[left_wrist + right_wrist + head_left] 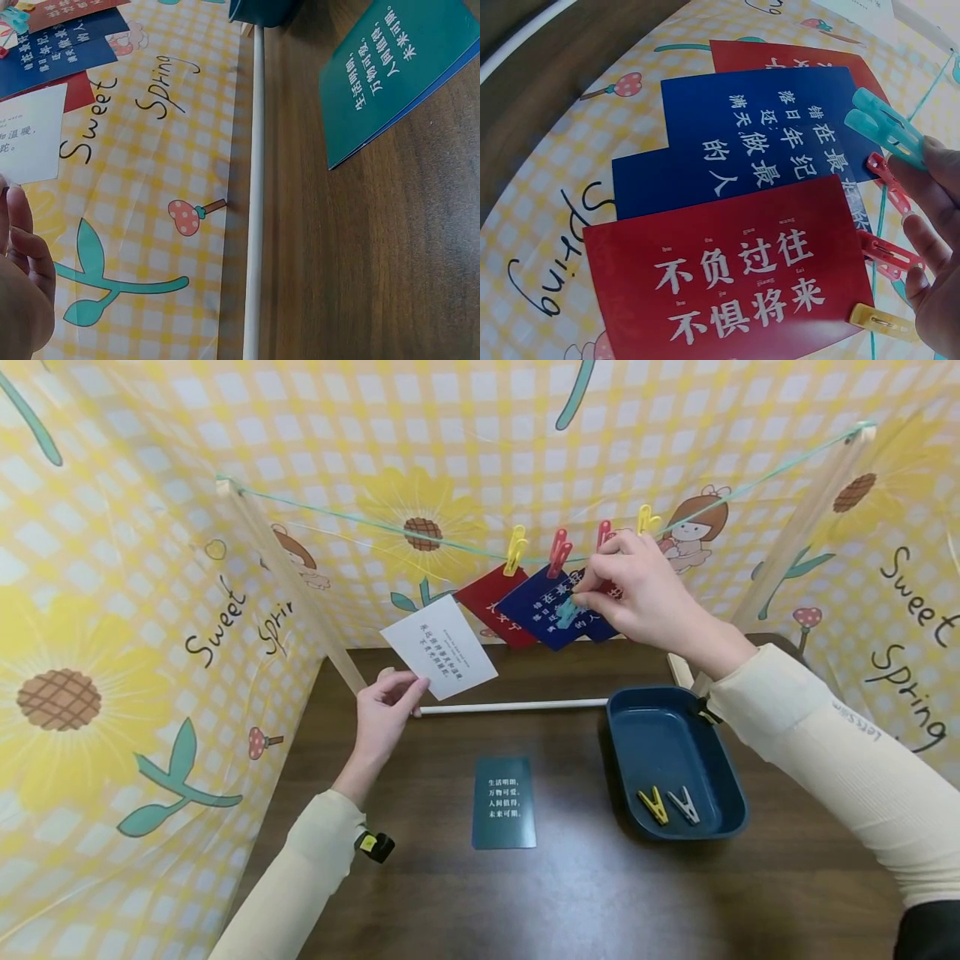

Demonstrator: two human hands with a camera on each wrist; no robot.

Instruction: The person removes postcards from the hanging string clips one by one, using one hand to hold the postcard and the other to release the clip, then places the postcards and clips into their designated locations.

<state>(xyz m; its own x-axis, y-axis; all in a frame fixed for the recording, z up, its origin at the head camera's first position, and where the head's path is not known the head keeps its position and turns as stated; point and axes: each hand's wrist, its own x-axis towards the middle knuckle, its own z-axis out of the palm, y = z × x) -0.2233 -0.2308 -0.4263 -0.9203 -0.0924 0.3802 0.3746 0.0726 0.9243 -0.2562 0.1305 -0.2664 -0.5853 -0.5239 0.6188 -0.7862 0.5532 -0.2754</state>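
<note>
My left hand [386, 710] pinches the lower left corner of a white card [446, 643] with dark printed text, holding it up left of the hanging cards. A teal clothespin [885, 124] is pinched between thumb and fingers of my right hand [637, 585], in front of the hanging blue card [528, 610]. Red and blue cards overlap along a green string [322, 512], among them a red card [727, 315] at the right end. Yellow [515, 552] and red [560, 556] clothespins grip their tops.
Wooden posts [288, 577] carry the string, with a white rod [517, 706] low between them. A blue bin [660, 735] at right contains a yellow clothespin [653, 806] and a grey one [684, 806]. A green card [504, 835] lies on the brown table [450, 902].
</note>
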